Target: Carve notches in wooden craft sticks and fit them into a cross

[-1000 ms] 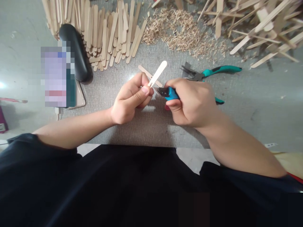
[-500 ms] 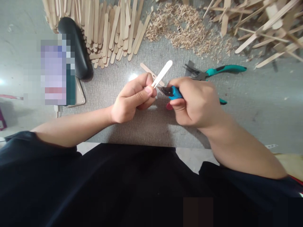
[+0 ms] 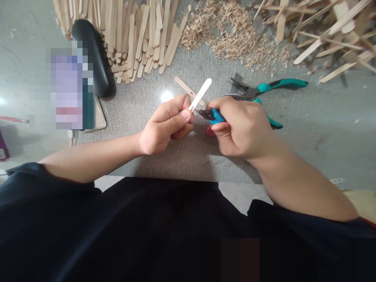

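Note:
My left hand [image 3: 166, 127] is closed in a pinch on a pale wooden stick [image 3: 202, 92] that points up and to the right. My right hand [image 3: 242, 127] is wrapped round a small blue-handled cutter [image 3: 212, 115], whose dark jaws sit at the lower end of the stick, just beside my left thumb. Both hands hover over a grey mat [image 3: 164, 156].
Another wooden stick [image 3: 183, 86] lies on the mat behind the hands. Teal-handled pliers [image 3: 258, 91] lie to the right. A pile of sticks [image 3: 138, 35], wood chips [image 3: 232, 33] and glued stick frames [image 3: 329, 27] fill the far edge. A black case [image 3: 94, 58] and a phone lie left.
The hands hold the same grip. The stick and both hands have shifted slightly right and up in view, and the cutter jaws have stayed at the stick's base.

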